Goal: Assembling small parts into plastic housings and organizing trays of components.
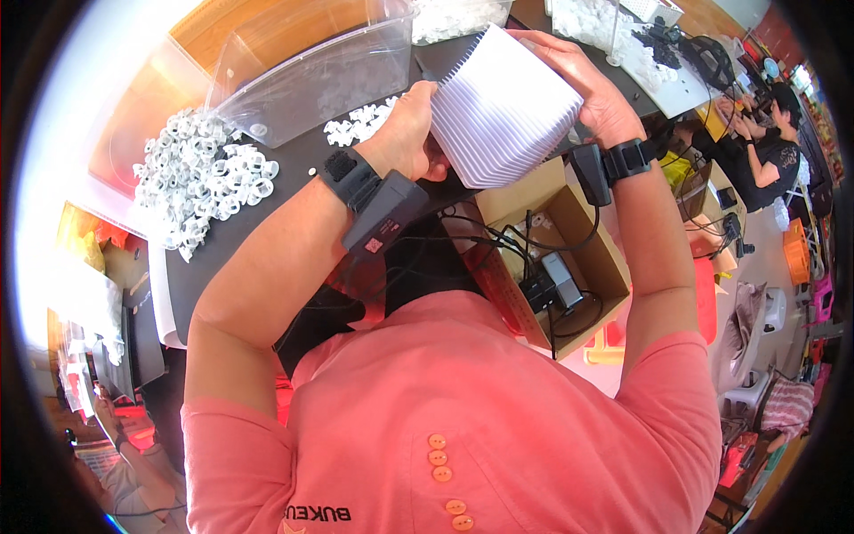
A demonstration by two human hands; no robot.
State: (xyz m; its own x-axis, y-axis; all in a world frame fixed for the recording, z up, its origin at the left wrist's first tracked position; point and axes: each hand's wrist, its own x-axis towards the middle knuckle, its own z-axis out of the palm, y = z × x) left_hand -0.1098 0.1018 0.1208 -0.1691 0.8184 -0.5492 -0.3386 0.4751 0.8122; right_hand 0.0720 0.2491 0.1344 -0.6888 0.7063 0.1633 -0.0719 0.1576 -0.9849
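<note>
The left hand (406,132) and right hand (587,82) grasp the stack (511,102) from opposite sides, likely keeping its layers together.

The ridged block (507,111) is white, its side patterned with fine parallel stripes of white and pale lilac-grey. The piled plastic fittings (200,178) are white with grey shading, against a dark grey, nearly black table (233,245). The tub (311,80) is colourless and see-through, the cardboard box (587,254) tan, the wrist strap (628,158) black. The shirt (507,383) is plain coral pink with orange buttons (439,457) and dark lettering. The basket (796,252) is bright orange; the cloth (789,400) has reddish and white stripes.
</note>
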